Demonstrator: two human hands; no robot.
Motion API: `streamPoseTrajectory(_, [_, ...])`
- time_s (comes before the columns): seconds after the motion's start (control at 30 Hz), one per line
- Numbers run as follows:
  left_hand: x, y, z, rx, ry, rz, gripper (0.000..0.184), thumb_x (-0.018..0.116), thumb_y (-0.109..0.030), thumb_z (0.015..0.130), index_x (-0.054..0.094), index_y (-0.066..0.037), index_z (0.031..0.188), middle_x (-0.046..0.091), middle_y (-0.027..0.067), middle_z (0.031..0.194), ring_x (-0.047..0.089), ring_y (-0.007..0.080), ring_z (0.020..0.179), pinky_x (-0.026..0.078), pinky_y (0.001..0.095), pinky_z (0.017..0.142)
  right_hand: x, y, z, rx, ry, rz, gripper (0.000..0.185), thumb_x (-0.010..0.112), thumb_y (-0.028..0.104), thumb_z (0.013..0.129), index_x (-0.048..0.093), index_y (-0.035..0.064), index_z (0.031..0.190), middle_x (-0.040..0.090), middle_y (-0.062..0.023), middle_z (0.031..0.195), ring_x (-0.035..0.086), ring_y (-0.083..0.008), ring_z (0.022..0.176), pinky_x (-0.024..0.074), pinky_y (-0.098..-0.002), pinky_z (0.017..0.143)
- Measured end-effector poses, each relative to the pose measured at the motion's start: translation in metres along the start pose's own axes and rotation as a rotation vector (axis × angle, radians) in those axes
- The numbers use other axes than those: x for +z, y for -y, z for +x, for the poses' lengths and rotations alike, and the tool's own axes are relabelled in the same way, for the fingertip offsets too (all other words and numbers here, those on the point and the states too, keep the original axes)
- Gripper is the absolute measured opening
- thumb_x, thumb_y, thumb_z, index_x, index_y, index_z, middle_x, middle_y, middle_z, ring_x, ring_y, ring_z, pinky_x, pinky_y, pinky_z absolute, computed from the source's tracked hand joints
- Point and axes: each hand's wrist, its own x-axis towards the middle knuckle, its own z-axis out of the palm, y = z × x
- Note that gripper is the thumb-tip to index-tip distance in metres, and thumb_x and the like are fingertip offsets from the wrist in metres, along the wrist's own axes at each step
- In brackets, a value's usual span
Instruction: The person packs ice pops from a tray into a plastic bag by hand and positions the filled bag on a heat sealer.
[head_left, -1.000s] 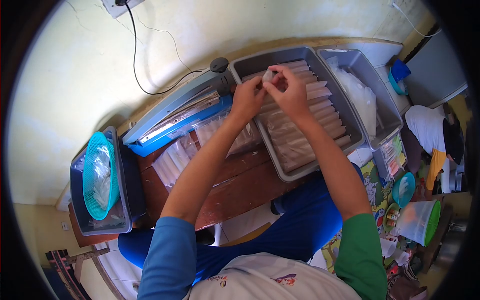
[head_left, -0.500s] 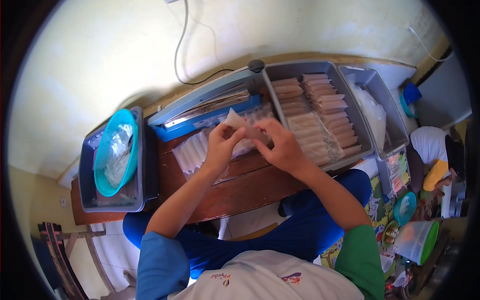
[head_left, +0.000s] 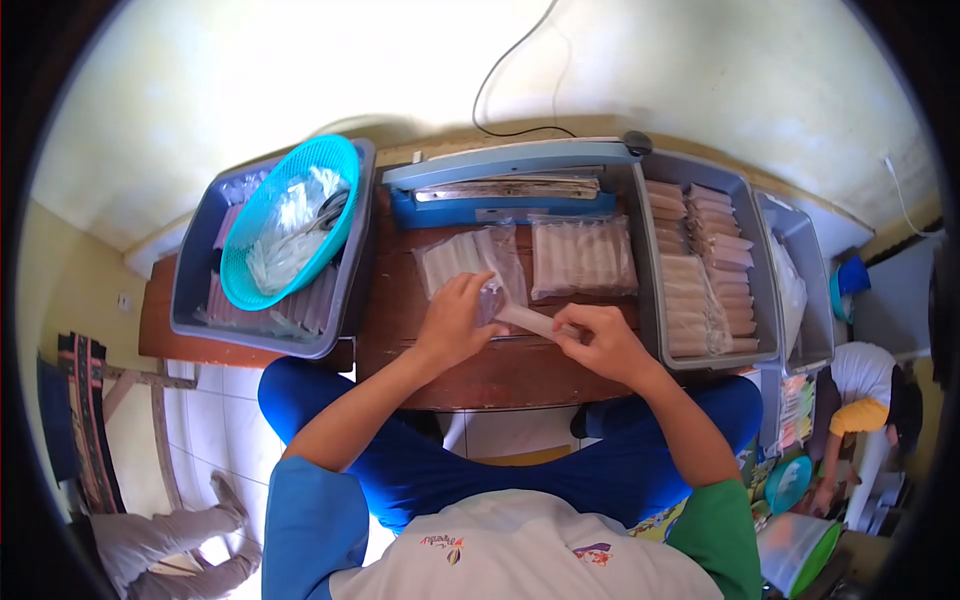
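Tube of pale pink stuff in clear film (head_left: 528, 320), front and centre, slanting above the wooden table (head_left: 480, 385), and the right hand (head_left: 603, 342) has it pinched by its near end! The far end points at a clear bag (head_left: 450, 260) with similar tubes lying side by side inside. Over on that side, the left hand (head_left: 452, 322) sits at the bag's mouth, thumb and fingers apart around loose film; whether they truly grip it, one cannot tell.

How does this tube handle? Light, by the look of it, soft and a touch slick, liable to bend if held only at the tip. A hold around the middle looks steadier, with gentle pressure, because a hard squeeze could strain the film.

Now the surroundings! Crumpled plastic at the bag's mouth is the nearest obstacle, right by the tube's far end. A second bag of tubes (head_left: 583, 255) lies just beyond the right hand, with a long-armed device (head_left: 500, 162) behind both bags. Right of that, a grey tray (head_left: 652, 300) carries stacked tubes (head_left: 690, 290); left, a dark grey bin (head_left: 240, 345) bears a tilted turquoise basket (head_left: 237, 268) of clear plastic.
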Motion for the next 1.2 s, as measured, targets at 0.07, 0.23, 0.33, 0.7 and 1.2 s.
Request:
streamPoseTrajectory(0.07, [0.007, -0.005, -0.002, 0.115, -0.045, 0.191, 0.060, 0.076, -0.017, 0.074, 0.051, -0.006, 0.127, 0.056, 0.0167, 0.109, 0.054, 0.0353, 0.104, 0.042, 0.0440, 0.092, -0.001, -0.002, -0.006, 0.010, 0.028, -0.030, 0.013, 0.067, 0.008, 0.079, 0.066, 0.0021, 0.090, 0.064, -0.0134, 0.075, 0.064, -0.0214, 0.066, 0.0489, -0.0324, 0.059])
streamPoseTrajectory(0.23, [0.021, 0.004, 0.000, 0.107, -0.087, 0.178, 0.046, 0.069, -0.010, 0.077, 0.054, -0.005, 0.120, 0.058, 0.0149, 0.102, 0.055, 0.0334, 0.098, 0.042, 0.0442, 0.086, 0.025, -0.011, -0.017, 0.034, -0.008, -0.021, 0.014, 0.068, 0.007, 0.078, 0.070, 0.0026, 0.091, 0.066, -0.0093, 0.082, 0.064, -0.0168, 0.068, 0.0510, -0.0275, 0.061])
streamPoseTrajectory(0.33, [0.020, 0.008, 0.004, 0.124, -0.115, 0.152, 0.034, 0.067, -0.005, 0.077, 0.057, -0.005, 0.109, 0.059, 0.0126, 0.093, 0.056, 0.0319, 0.091, 0.043, 0.0437, 0.081, 0.047, -0.016, -0.020, 0.053, -0.042, 0.069, 0.020, 0.069, 0.002, 0.079, 0.071, 0.0027, 0.099, 0.066, -0.0092, 0.091, 0.067, -0.0172, 0.078, 0.0553, -0.0290, 0.065])
streamPoseTrajectory(0.7, [0.014, 0.006, 0.006, 0.184, -0.184, 0.079, 0.016, 0.063, -0.001, 0.079, 0.061, -0.005, 0.095, 0.060, 0.0104, 0.084, 0.058, 0.0299, 0.083, 0.044, 0.0411, 0.076, 0.092, -0.041, 0.003, -0.266, -0.337, -0.329, 0.029, 0.067, 0.001, 0.082, 0.067, 0.0046, 0.111, 0.064, -0.0149, 0.103, 0.067, -0.0321, 0.084, 0.0569, -0.0389, 0.070])
streamPoseTrajectory(1.2, [0.024, 0.012, 0.006, 0.176, -0.158, 0.029, 0.015, 0.063, -0.003, 0.081, 0.062, -0.004, 0.096, 0.063, 0.0123, 0.085, 0.059, 0.0322, 0.084, 0.046, 0.0430, 0.076, 0.114, -0.053, 0.030, -0.300, -0.468, -0.593, 0.026, 0.064, 0.006, 0.085, 0.066, 0.0054, 0.110, 0.061, -0.0119, 0.091, 0.066, -0.0298, 0.077, 0.0552, -0.0403, 0.064])
